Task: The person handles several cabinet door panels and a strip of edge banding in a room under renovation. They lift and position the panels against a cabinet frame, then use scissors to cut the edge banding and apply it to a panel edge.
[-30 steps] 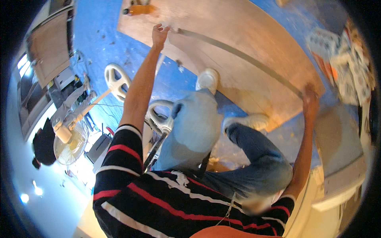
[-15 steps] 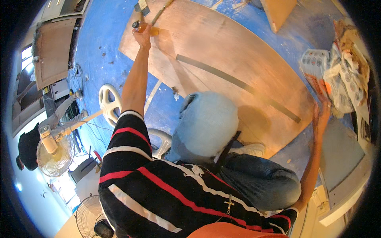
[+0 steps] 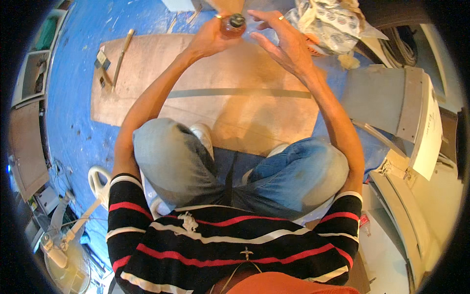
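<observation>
Up at the far edge of the board, my left hand (image 3: 209,38) is wrapped round a small bottle (image 3: 231,30) with a dark cap and reddish-amber contents. Just to the right of it, my right hand (image 3: 289,46) is raised with its fingers spread, holding nothing. A small gap separates those fingers from the bottle. Below both hands lies a large brown wooden board (image 3: 196,117), crossed by a long dark grey strip (image 3: 235,92). At the board's left end rest a flat-bladed tool (image 3: 103,61) and a long tool with a wooden handle (image 3: 123,56).
Blue covering (image 3: 73,98) spreads over the floor. Crumpled plastic packaging (image 3: 333,29) sits at the far right. Grey panels (image 3: 377,98) stand to my right. A pedestal fan (image 3: 58,255) lies at lower left, near a pale wheel-shaped part (image 3: 99,181).
The view has turned toward the right. My left hand has brought the bottle from beside the tools to the board's far middle. My right hand has come inward toward it.
</observation>
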The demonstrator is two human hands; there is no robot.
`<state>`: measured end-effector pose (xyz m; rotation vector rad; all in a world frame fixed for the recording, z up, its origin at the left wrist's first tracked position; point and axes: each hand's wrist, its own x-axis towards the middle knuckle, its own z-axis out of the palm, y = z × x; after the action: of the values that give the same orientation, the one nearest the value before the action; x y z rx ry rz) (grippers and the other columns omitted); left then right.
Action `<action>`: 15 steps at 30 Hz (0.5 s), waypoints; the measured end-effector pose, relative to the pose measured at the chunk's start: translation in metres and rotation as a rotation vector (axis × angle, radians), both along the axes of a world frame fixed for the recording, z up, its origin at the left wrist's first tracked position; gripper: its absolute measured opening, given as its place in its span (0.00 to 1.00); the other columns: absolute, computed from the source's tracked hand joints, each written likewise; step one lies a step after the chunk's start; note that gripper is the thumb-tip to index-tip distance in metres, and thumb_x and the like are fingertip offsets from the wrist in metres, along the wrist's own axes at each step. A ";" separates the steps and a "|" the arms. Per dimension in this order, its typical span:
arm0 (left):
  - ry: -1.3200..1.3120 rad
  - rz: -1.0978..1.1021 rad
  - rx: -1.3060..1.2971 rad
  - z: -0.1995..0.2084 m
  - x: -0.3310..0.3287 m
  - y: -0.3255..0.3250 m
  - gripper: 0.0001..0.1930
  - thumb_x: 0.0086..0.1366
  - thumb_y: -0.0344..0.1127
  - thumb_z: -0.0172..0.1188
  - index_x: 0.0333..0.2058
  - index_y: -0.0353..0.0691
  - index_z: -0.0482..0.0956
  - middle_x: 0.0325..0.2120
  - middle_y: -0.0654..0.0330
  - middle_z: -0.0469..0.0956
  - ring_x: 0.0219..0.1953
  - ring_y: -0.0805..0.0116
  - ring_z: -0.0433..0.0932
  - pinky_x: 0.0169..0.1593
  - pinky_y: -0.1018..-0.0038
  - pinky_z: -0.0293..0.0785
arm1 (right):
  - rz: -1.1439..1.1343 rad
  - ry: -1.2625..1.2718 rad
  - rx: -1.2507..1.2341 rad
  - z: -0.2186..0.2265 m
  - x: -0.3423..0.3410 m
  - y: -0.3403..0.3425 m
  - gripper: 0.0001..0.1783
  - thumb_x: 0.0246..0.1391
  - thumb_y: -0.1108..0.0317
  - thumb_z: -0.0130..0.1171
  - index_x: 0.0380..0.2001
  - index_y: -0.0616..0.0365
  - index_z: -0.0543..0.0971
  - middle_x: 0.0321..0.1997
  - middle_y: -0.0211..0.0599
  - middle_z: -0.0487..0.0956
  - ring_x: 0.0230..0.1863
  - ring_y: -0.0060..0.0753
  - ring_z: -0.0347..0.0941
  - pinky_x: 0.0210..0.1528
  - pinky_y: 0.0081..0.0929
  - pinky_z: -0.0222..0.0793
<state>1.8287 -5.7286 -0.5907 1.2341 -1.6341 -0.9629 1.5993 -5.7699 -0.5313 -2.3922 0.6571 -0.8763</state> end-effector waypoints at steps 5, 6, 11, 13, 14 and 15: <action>-0.168 -0.097 -0.024 0.054 -0.032 -0.014 0.31 0.53 0.40 0.71 0.52 0.35 0.70 0.39 0.51 0.83 0.43 0.62 0.83 0.49 0.68 0.76 | -0.059 -0.158 -0.113 0.046 -0.005 0.007 0.23 0.51 0.70 0.69 0.52 0.53 0.79 0.45 0.36 0.79 0.41 0.30 0.79 0.44 0.26 0.75; -0.145 -0.105 -0.051 0.061 -0.034 -0.012 0.30 0.53 0.40 0.71 0.52 0.35 0.70 0.39 0.51 0.83 0.43 0.62 0.83 0.49 0.68 0.76 | -0.070 -0.197 -0.118 0.048 -0.006 0.007 0.21 0.51 0.71 0.69 0.50 0.54 0.80 0.44 0.35 0.80 0.41 0.30 0.79 0.43 0.26 0.75; -0.130 -0.084 -0.014 0.082 -0.041 0.004 0.30 0.55 0.39 0.70 0.54 0.37 0.70 0.42 0.55 0.82 0.45 0.65 0.82 0.51 0.69 0.78 | -0.085 -0.249 -0.180 0.049 -0.012 0.008 0.16 0.50 0.71 0.69 0.44 0.55 0.83 0.41 0.35 0.82 0.41 0.33 0.80 0.43 0.27 0.76; -0.221 -0.043 -0.012 0.085 -0.042 0.010 0.30 0.55 0.38 0.70 0.54 0.36 0.69 0.41 0.53 0.82 0.46 0.64 0.82 0.51 0.68 0.78 | -0.065 -0.250 -0.203 0.048 -0.012 0.010 0.17 0.52 0.67 0.67 0.46 0.52 0.81 0.44 0.35 0.82 0.42 0.38 0.79 0.45 0.31 0.75; -0.272 -0.013 0.014 0.085 -0.042 0.014 0.30 0.55 0.38 0.70 0.54 0.36 0.69 0.41 0.53 0.82 0.46 0.64 0.82 0.51 0.68 0.78 | -0.074 -0.227 -0.204 0.047 -0.012 0.012 0.15 0.51 0.68 0.67 0.44 0.53 0.82 0.43 0.35 0.82 0.41 0.38 0.80 0.44 0.31 0.75; -0.235 -0.019 0.025 0.086 -0.042 0.017 0.31 0.54 0.38 0.70 0.54 0.36 0.69 0.41 0.52 0.82 0.45 0.64 0.82 0.51 0.68 0.78 | -0.085 -0.228 -0.212 0.046 -0.012 0.014 0.13 0.50 0.69 0.68 0.41 0.54 0.83 0.41 0.34 0.82 0.40 0.37 0.80 0.43 0.31 0.76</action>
<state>1.7870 -5.7114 -0.5050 1.3931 -1.8225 -0.8782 1.5872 -5.7563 -0.4850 -2.4096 0.6061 -1.2895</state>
